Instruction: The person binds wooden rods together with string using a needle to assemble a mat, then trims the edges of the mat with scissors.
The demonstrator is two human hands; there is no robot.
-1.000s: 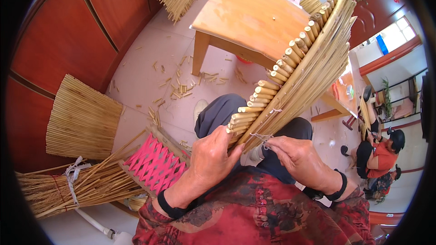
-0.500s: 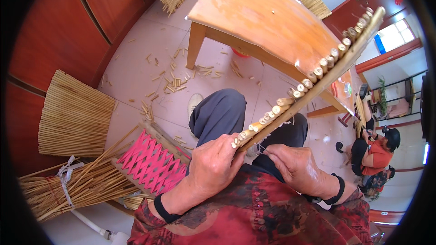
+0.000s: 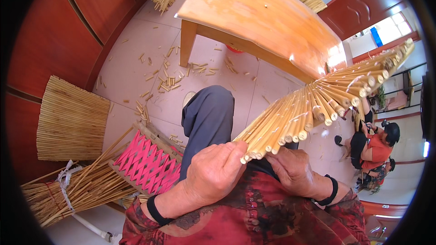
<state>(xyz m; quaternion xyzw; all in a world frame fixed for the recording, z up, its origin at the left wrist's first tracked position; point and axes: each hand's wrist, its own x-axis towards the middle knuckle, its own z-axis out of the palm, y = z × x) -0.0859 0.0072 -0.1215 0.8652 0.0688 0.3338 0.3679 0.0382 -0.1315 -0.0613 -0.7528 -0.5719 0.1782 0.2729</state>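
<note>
Pinching the stalk mat (image 3: 290, 117) is the left hand (image 3: 215, 170), with the right hand (image 3: 293, 170) curled nearby, hold unclear

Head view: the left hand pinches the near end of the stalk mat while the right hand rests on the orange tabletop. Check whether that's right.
Wrong about the right hand: it is not on the orange tabletop; the head view shows it close by the near end of the stalk mat, fingertips partly hidden. The left hand does pinch that end.
</note>
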